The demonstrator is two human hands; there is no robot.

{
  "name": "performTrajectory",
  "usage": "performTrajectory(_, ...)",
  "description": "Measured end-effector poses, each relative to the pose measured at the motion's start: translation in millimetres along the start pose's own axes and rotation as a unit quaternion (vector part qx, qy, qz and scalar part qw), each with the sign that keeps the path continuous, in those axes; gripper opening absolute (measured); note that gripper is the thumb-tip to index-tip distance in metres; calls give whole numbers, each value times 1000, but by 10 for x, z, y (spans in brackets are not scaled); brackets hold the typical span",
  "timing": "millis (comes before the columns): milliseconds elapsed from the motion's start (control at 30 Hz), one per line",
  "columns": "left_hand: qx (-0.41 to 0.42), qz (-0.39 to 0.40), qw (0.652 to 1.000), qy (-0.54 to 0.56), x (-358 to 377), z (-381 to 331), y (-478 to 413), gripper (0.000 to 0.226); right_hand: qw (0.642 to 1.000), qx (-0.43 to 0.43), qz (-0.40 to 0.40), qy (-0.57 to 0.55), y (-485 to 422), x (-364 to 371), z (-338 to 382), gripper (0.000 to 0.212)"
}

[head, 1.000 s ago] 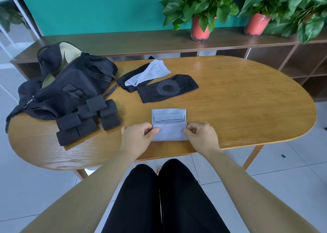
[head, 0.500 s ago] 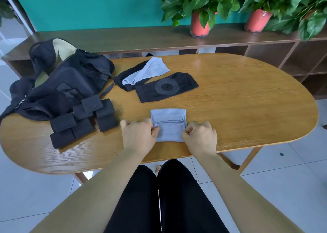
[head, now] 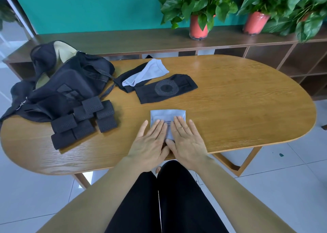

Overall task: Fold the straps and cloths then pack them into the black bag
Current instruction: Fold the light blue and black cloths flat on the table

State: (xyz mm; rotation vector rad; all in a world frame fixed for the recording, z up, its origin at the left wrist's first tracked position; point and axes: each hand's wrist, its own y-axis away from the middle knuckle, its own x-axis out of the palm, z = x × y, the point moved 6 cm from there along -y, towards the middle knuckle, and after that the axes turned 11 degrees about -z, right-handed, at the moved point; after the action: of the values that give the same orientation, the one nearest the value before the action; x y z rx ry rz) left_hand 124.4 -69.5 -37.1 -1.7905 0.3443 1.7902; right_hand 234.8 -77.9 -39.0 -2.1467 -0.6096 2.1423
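A folded light-blue cloth (head: 167,115) lies near the front edge of the wooden table (head: 247,108). My left hand (head: 150,142) and my right hand (head: 187,140) rest flat on its near half, fingers spread, palms down, side by side. The black bag (head: 67,84) sits open at the table's left end. Several folded black perforated straps (head: 83,121) lie against its front. Behind the blue cloth lie a black cloth with a grey ring (head: 166,89) and a second light-blue cloth (head: 146,73) on top of another black piece.
A low wooden shelf unit (head: 159,39) runs behind the table, with two potted plants (head: 200,7) in red pots on it. The table's right half (head: 256,94) is bare wood. My legs in black trousers are under the front edge.
Both hands let go of the cloth's side edges and now lie flat on top of it, fingers stretched out. The cloth looks folded smaller.
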Motion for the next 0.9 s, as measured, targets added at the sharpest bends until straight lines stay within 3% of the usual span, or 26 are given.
performTrajectory(100, 13, 6, 1000, 7, 27, 87, 23, 76, 999, -5, 42, -24, 81, 89, -103, 99)
performTrajectory(300, 51, 0, 999, 19, 36, 222, 47, 79, 999, -24, 29, -39, 189, 46, -212, 88)
performTrajectory(500, 94, 7, 995, 19, -93, 196, 227, 103, 995, -78, -20, -67, 422, -68, -253, 76)
performTrajectory(600, 117, -55, 991, 35, -212, 151, 252, 70, 990, -80, -70, -94, 421, -182, -267, 62)
performTrajectory(700, 71, -57, 987, 129, -305, 189, 220, 40, 987, -64, -91, -119, 333, -293, -283, 52)
performTrajectory(800, 6, -29, 984, 177, -323, 272, 156, 26, 988, -23, -66, -140, 198, -337, -373, 45)
performTrajectory(900, -80, -7, 962, 262, -343, 376, 61, 19, 969, 81, -33, -233, 67, -325, -513, 31)
